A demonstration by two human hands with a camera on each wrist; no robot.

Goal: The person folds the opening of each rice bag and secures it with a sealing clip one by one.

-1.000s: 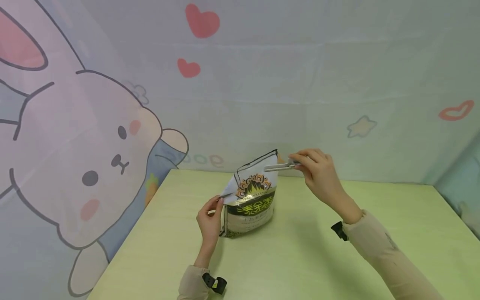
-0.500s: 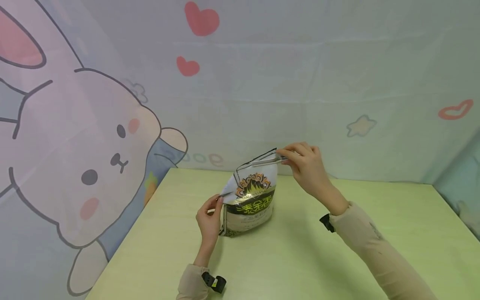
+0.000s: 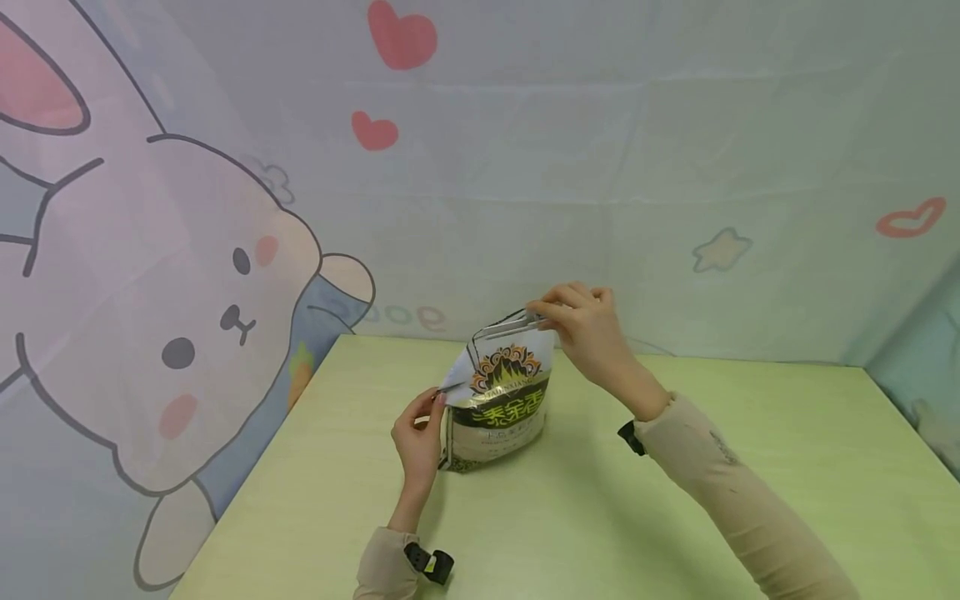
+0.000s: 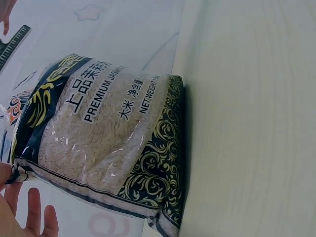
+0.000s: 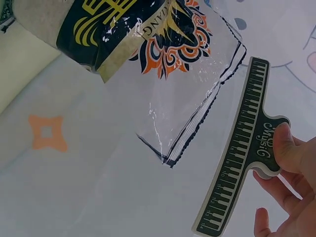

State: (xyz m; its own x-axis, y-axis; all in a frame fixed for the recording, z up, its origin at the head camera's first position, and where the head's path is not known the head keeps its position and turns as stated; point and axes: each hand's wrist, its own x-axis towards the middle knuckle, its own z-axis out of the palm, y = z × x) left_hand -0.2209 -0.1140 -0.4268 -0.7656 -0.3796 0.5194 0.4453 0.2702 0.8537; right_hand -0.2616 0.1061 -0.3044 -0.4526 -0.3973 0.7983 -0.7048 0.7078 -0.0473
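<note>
A clear-and-black bag of jasmine rice (image 3: 512,417) stands on the table with its top slanting up. My left hand (image 3: 417,437) pinches the bag's left edge; in the left wrist view the grains (image 4: 89,148) show through the plastic. My right hand (image 3: 588,342) is at the bag's upper right corner. Its thumb and fingers pinch the handles of a long clip (image 5: 234,153) with a piano-key print and the word "Music". The head view has the clip along the bag's top; the right wrist view shows it beside the top edge. Whether its jaws grip the plastic, I cannot tell.
A pale green table (image 3: 675,467) lies under the bag. Behind it hangs a cloth backdrop (image 3: 637,167) with a cartoon rabbit and hearts. Black straps with cameras (image 3: 430,564) sit on both wrists.
My right hand has moved left with the clip, from off the bag's right side to its top corner. The left hand keeps its hold on the bag's edge.
</note>
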